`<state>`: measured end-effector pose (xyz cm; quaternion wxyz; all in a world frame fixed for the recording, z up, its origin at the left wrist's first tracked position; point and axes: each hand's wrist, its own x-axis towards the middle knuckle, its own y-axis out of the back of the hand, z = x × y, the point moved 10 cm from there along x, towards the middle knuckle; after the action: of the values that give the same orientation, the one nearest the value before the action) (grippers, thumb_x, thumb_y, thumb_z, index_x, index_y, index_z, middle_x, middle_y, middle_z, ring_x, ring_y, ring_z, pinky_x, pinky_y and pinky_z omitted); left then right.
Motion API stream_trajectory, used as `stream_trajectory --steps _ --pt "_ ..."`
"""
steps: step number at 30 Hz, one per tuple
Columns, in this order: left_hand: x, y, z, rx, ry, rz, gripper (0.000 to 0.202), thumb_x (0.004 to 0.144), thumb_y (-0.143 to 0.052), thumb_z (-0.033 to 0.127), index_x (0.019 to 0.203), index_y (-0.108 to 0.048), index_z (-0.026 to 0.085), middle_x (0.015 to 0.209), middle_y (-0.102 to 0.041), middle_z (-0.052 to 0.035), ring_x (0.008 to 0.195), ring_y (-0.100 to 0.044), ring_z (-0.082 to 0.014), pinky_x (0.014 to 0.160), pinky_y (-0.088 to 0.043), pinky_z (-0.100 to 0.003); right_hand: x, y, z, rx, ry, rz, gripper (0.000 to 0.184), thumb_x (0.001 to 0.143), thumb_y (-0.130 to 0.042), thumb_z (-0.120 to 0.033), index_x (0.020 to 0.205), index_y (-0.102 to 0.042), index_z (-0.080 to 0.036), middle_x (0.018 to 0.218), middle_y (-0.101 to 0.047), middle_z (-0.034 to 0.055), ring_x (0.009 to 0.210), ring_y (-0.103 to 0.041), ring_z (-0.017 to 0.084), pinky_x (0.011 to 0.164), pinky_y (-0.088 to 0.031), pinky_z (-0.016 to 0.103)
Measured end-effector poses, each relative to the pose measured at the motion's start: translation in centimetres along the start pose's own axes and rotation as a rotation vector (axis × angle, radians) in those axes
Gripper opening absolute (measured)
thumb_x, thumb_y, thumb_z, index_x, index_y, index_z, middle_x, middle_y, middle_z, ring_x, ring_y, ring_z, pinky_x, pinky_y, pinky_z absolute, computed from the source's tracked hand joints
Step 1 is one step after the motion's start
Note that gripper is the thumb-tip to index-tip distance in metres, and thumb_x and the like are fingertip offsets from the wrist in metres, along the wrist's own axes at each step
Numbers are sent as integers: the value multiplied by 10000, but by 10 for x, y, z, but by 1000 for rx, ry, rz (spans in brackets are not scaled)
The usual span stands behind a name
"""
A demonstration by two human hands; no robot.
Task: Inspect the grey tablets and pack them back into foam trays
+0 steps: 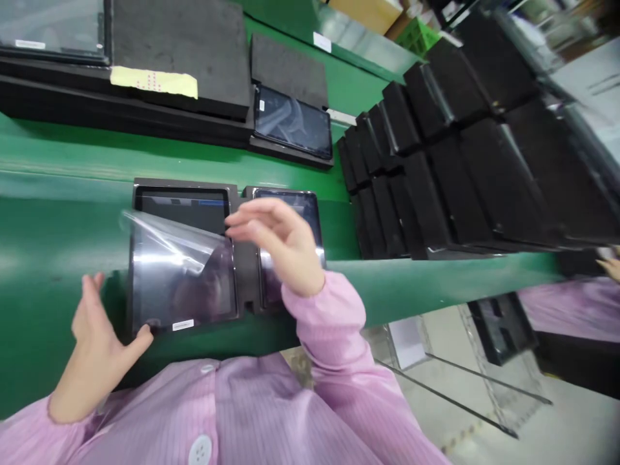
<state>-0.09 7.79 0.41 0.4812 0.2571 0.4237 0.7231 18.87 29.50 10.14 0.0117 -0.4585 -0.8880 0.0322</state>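
A tablet [184, 300] lies face up in the left recess of a black foam tray [248, 258]. Clear protective film [167, 242] covers its lower part; the upper edge is lifted and curled, and the left corner sticks out past the tablet. My right hand [283, 242] is over the tray, its slightly blurred fingertips pinched at the film's upper right corner. Below the tablet's lower left corner is my left hand [99, 342], open, fingers spread and thumb beside that corner. A second tablet [290, 200] in the right recess is partly hidden by my right hand and forearm.
Behind the tray are foam blocks [179, 48] with a yellow paper strip [155, 82] and another tablet [293, 123]. Stacked black foam trays [450, 161] fill the right of the green bench [62, 226]. A person's purple sleeve [571, 307] shows at the far right.
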Motion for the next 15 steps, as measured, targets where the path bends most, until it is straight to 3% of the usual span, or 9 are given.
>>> stream_trajectory --steps 3,5,7,11,15 --pt "2 12 42 128 -120 176 1008 812 -622 354 1606 -4 299 1664 -127 -184 1452 -261 -546 1114 -236 -779 20 105 3 -506 73 293 154 902 -607 -282 1029 -653 -207 1066 -747 81 1010 -710 212 958 -559 396" --pt "5 4 72 195 -227 159 862 838 -578 237 1592 -173 336 1677 -137 -138 1471 -270 -500 1156 -187 -743 28 155 12 -855 26 385 205 907 -556 -216 1071 -674 -180 1168 -718 122 1124 -662 247 1028 -505 439" --pt "10 -11 97 221 -312 65 717 866 -523 177 1549 -322 263 1647 -232 -173 1472 -308 -454 1184 -171 -698 36 186 26 -1090 -60 360 243 875 -585 -176 1091 -696 -155 1234 -688 155 1210 -611 286 1087 -443 473" --pt "17 -40 148 199 -478 -28 489 912 -479 213 1392 -521 131 1506 -455 -237 1416 -422 -395 1167 -278 -612 48 208 40 -1150 -105 260 184 839 -651 -190 1001 -736 -164 1143 -725 129 1136 -644 284 1072 -449 458" --pt "22 -59 185 175 -534 -1 532 955 -480 350 1397 -502 54 1453 -505 -271 1368 -472 -401 1125 -347 -569 46 196 26 -1207 16 257 74 806 -658 -155 845 -714 -184 1019 -741 78 1031 -661 262 1007 -473 425"
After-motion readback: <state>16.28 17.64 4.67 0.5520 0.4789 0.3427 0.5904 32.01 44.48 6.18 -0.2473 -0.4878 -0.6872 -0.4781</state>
